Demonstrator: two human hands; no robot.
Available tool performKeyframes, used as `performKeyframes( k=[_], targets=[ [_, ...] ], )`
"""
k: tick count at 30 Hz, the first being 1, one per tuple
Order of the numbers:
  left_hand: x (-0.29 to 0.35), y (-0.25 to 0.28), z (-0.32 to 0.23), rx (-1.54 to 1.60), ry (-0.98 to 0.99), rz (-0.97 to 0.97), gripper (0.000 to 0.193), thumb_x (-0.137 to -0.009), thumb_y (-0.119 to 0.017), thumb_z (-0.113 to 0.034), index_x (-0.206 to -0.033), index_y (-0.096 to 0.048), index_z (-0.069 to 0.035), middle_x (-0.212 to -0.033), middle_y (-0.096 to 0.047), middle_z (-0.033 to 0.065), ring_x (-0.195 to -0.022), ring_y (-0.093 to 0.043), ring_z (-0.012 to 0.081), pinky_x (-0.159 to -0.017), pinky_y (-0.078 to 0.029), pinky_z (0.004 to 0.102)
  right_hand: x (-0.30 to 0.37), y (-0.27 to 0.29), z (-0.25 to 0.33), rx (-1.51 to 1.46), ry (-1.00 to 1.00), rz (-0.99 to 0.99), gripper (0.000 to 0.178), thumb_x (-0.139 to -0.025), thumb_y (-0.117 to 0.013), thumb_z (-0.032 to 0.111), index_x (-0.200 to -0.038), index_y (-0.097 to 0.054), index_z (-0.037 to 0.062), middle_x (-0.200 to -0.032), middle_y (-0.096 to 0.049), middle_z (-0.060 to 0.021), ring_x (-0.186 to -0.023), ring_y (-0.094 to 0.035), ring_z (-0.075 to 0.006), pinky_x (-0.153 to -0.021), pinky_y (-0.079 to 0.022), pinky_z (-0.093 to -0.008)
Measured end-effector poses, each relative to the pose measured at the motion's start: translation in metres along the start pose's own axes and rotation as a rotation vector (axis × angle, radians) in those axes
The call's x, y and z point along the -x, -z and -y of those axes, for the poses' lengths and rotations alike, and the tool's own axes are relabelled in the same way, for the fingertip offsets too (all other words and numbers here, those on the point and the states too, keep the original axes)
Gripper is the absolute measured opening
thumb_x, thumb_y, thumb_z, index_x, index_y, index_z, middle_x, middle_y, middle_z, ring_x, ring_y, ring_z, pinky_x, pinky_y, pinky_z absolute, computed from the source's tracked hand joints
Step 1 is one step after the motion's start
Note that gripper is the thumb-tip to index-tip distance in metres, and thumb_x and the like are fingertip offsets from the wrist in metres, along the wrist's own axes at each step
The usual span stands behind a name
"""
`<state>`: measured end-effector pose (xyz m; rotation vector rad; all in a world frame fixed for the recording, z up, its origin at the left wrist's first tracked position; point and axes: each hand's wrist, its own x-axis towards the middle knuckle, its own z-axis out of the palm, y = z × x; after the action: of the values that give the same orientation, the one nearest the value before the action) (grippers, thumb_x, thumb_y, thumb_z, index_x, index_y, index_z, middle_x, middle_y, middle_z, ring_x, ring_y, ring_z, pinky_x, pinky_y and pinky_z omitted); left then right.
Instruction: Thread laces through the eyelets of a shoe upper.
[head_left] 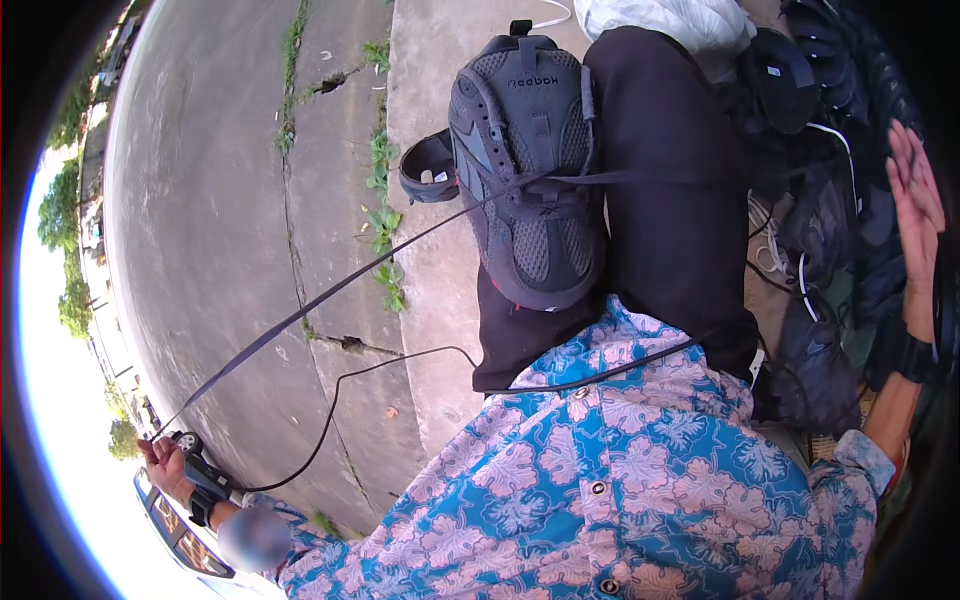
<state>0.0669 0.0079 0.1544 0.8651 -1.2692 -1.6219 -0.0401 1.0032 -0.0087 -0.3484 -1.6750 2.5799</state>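
A dark grey running shoe (533, 235) rests on my left thigh, toe toward me, its upper row of eyelets unlaced. A flat dark shoelace (330, 292) runs through its lower eyelets. Far out to the left, my left hand (168, 468) is closed on one end of the lace and holds it taut. The other half of the lace crosses my right leg, and its end is lost against dark items. Out to the right, my right hand (915, 195) is raised with its fingers stretched out; I see nothing held in it.
Another dark shoe (430, 168) stands on the concrete beyond my left leg. A white plastic bag (675, 30) lies past my knees. Dark shoes (780, 85) and dark bags crowd the right side. A black cable (345, 378) crosses my lap toward my left wrist.
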Motion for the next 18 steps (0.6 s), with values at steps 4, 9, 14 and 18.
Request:
performKeyframes(
  k=[4,9,14,18],
  targets=[
    [0.002,0.021,-0.004,-0.218,-0.038,0.024,0.02,-0.097,-0.05,-0.013,-0.097,-0.065,-0.001,-0.057,-0.035,0.0024,-0.05,-0.029,0.0114,-0.049,-0.029,0.0271,-0.019,-0.142,-0.078,0.498,0.068,0.373,0.052,-0.087,-0.044,0.009,-0.137,-0.039,-0.002,-0.137,-0.05,-0.0167,-0.125,-0.05,-0.0204,-0.098,-0.037,-0.0275],
    [0.048,-0.019,0.024,-0.429,-0.148,0.024,0.021,-0.093,-0.062,-0.02,-0.103,-0.064,-0.002,-0.078,-0.057,0.0056,-0.064,-0.05,0.0143,-0.064,-0.045,0.0256,-0.021,-0.221,-0.107,0.924,0.468,0.517,0.024,-0.091,-0.052,0.0,-0.114,-0.056,0.0019,-0.097,-0.068,-0.0147,-0.094,-0.067,-0.0234,-0.079,-0.051,-0.0302],
    [0.079,-0.039,0.083,-0.324,-0.035,0.38,0.022,-0.096,-0.054,-0.016,-0.109,-0.061,0.001,-0.097,-0.064,0.0072,-0.071,-0.056,0.0148,-0.069,-0.047,0.0262,-0.026,-0.229,-0.119,1.207,0.816,0.602,0.009,-0.081,-0.067,0.005,-0.087,-0.061,0.0019,-0.075,-0.061,-0.0136,-0.074,-0.062,-0.0308,-0.065,-0.05,-0.0366],
    [0.154,-0.103,0.147,-0.39,0.194,0.543,0.022,-0.098,-0.052,-0.022,-0.11,-0.06,-0.005,-0.076,-0.05,-0.0039,-0.048,-0.031,0.0042,-0.044,-0.025,0.0215,-0.013,-0.236,-0.128,1.348,0.824,0.596,0.013,-0.075,-0.072,0.009,-0.078,-0.061,0.0037,-0.076,-0.055,-0.007,-0.076,-0.057,-0.0243,-0.067,-0.047,-0.0353]
  ],
)
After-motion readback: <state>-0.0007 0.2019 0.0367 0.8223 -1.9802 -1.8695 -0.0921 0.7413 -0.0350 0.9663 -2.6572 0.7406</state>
